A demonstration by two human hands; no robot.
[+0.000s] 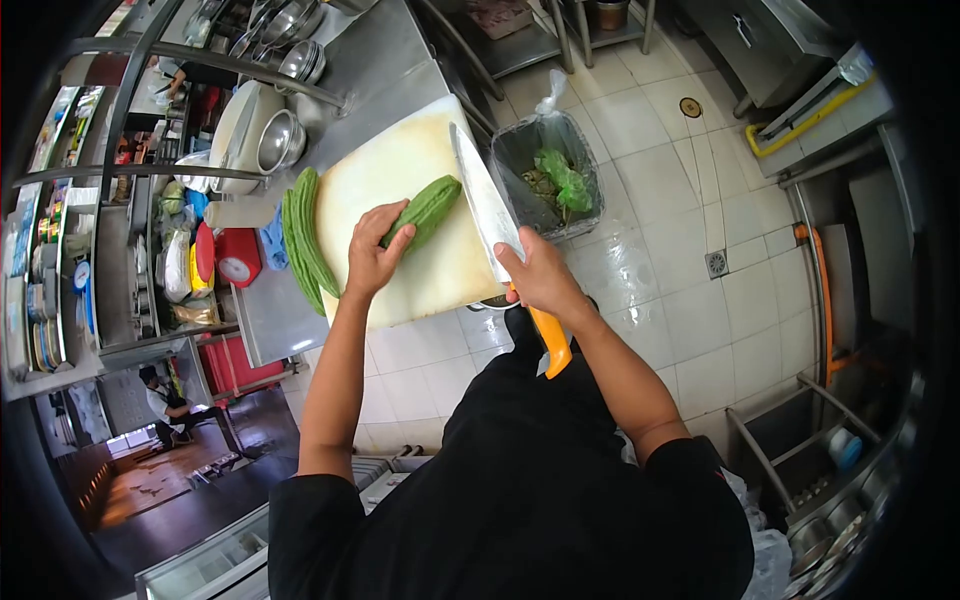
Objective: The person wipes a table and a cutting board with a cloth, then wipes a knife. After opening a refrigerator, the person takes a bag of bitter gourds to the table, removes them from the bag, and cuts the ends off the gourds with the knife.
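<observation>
My left hand (375,250) is closed around the near end of a short, thick green ridged gourd (432,208). The gourd lies slantwise on a white cutting board (395,160). In my right hand (545,275) is a large kitchen knife (478,190), gripped where the blade meets its orange handle. Its long blade points away from me along the right edge of the board, apart from the gourd. Several long, slender green ridged gourds (302,235) rest along the board's left side.
A lined bin (600,215) with green scraps stands on the tiled floor, right of the board. Metal bowls (282,140), a red scale (238,258) and a rail (210,55) are to the left. Another person (168,400) is at the far lower left.
</observation>
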